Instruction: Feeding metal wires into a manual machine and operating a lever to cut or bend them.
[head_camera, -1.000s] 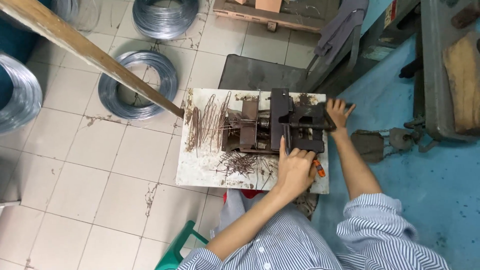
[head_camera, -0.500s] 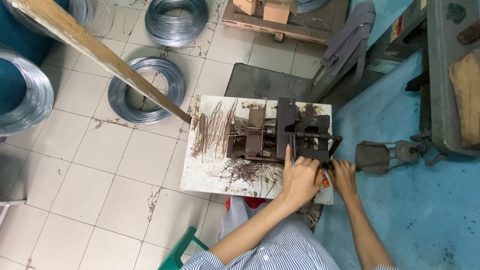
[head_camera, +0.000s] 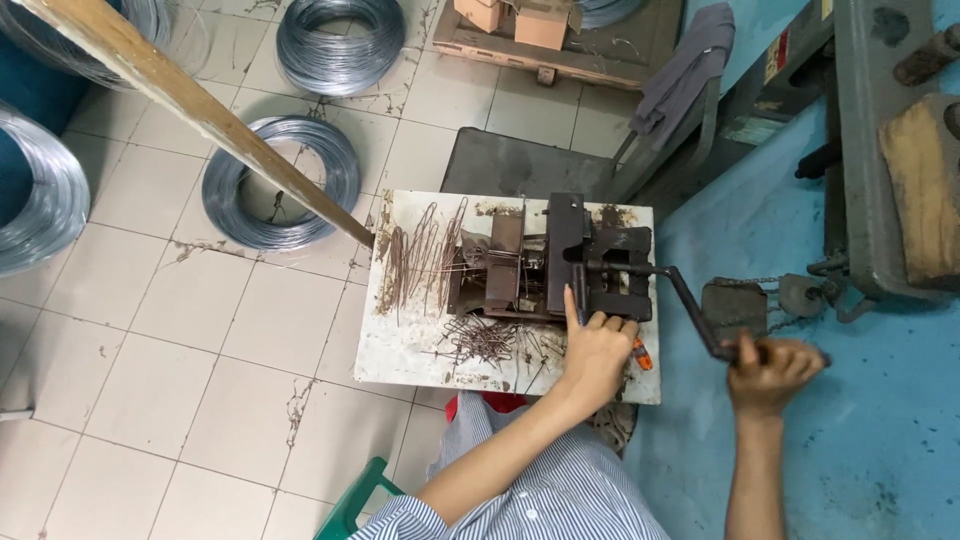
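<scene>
A dark rusty hand-cranked wire bending machine (head_camera: 545, 265) stands on a small white table (head_camera: 400, 350). My left hand (head_camera: 592, 352) rests on the machine's near edge, fingers curled over the frame and the index finger laid up along a dark upright bar. My right hand (head_camera: 772, 372) is closed around the handle of the crank (head_camera: 688, 298), which sticks out to the right of the table and points towards me. A pile of small bent wire pieces (head_camera: 485, 340) lies just left of my left hand. Longer rusty wires (head_camera: 420, 260) lie on the table's left part.
Coils of grey wire (head_camera: 280, 180) lie on the tiled floor at left and at the top (head_camera: 340, 40). A wooden pole (head_camera: 200, 110) slants down to the table's corner. A heavy grey machine (head_camera: 880, 150) stands at right on blue floor. A green stool (head_camera: 350, 500) is below me.
My right hand has swung the crank handle from the far right side of the machine round to the near side. My left hand has stayed on the machine's front.
</scene>
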